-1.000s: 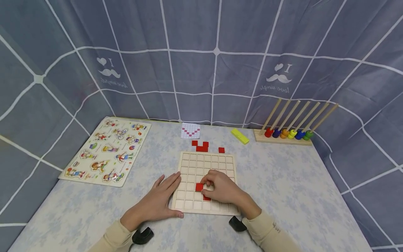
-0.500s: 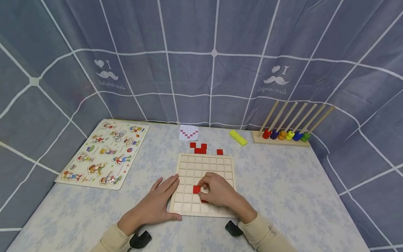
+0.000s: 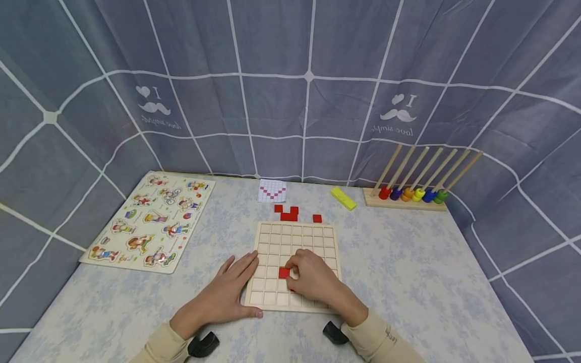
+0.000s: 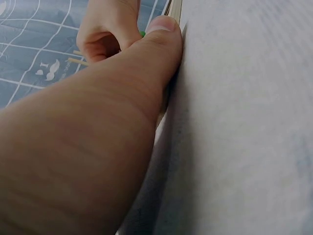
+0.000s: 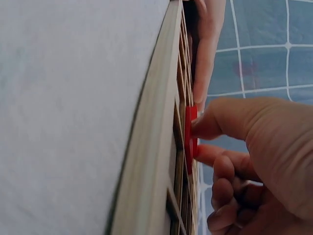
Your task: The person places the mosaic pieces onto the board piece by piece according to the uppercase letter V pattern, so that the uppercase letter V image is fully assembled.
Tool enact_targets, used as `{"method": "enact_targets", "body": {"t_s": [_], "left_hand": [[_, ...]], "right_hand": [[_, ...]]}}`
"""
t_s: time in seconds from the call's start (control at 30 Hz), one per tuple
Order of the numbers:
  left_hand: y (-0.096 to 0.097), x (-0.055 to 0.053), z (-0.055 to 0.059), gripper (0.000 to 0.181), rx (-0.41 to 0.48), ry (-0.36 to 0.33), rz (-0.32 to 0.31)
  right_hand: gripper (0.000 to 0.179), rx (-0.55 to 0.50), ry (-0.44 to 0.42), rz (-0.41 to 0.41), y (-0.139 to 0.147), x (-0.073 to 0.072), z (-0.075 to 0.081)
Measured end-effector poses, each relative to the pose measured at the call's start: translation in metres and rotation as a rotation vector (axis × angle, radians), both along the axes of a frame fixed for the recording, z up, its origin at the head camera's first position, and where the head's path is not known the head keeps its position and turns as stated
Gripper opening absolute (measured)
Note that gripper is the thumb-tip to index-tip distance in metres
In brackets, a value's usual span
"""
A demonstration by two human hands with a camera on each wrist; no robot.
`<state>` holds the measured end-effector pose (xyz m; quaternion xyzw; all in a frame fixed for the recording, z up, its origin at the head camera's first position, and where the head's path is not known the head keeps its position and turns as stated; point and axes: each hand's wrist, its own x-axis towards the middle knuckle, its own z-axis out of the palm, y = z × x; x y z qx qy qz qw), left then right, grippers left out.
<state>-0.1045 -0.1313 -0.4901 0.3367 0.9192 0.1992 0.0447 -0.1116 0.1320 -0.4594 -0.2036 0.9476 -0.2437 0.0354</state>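
Tbl holds grid brd & red sqs

The left sleeve and right sleeve were cream, the latter marked with small dark lettering, and beside them sat a black left fitting, curved with a notch, and a black right fitting.
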Motion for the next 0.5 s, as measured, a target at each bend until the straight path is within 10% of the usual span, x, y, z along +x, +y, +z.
{"method": "enact_targets", "body": {"t_s": [0.5], "left_hand": [[0.0001,0.0002,0.0003,0.122,0.008,-0.001,-0.005]], "right_hand": [[0.014,-0.046,-0.01,-0.074,-0.0053,0.0048,0.0]]}}
